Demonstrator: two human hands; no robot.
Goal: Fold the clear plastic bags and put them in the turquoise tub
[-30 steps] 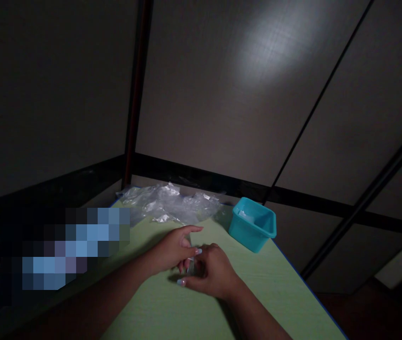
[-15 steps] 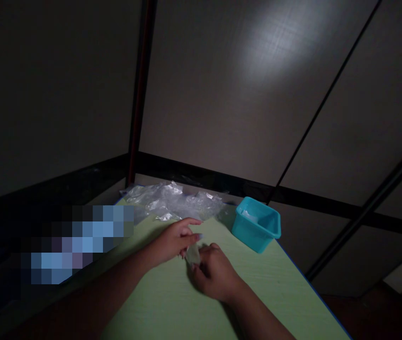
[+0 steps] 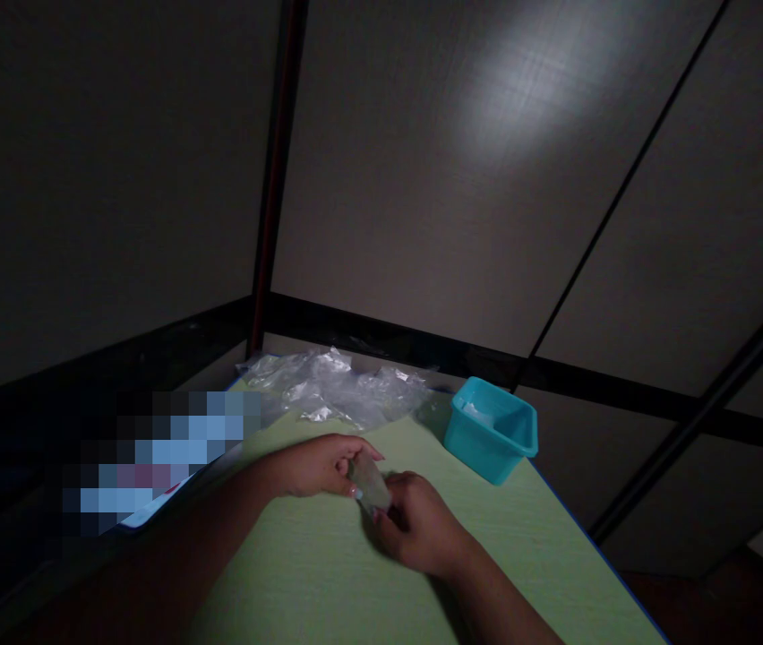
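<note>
A small, pale, translucent piece (image 3: 371,482) is held above the table between both hands; its exact kind is too dim to make out. My left hand (image 3: 326,464) pinches its upper left end between thumb and fingers. At the lower right end my right hand (image 3: 418,522) grips it, with the fingers curled in and partly hidden behind the back of the hand.
The hands are over a light green table (image 3: 328,564) with a blue edge. Crumpled clear plastic (image 3: 345,390) lies at the back. A turquoise tub (image 3: 489,439) with something whitish inside stands at the right edge. Dark panelled walls (image 3: 408,179) rise behind. A blurred-out patch covers the left.
My left thumb and fingers have closed on the piece, where the fingers were stretched out before. More of the piece shows between the hands. The view has shifted slightly.
</note>
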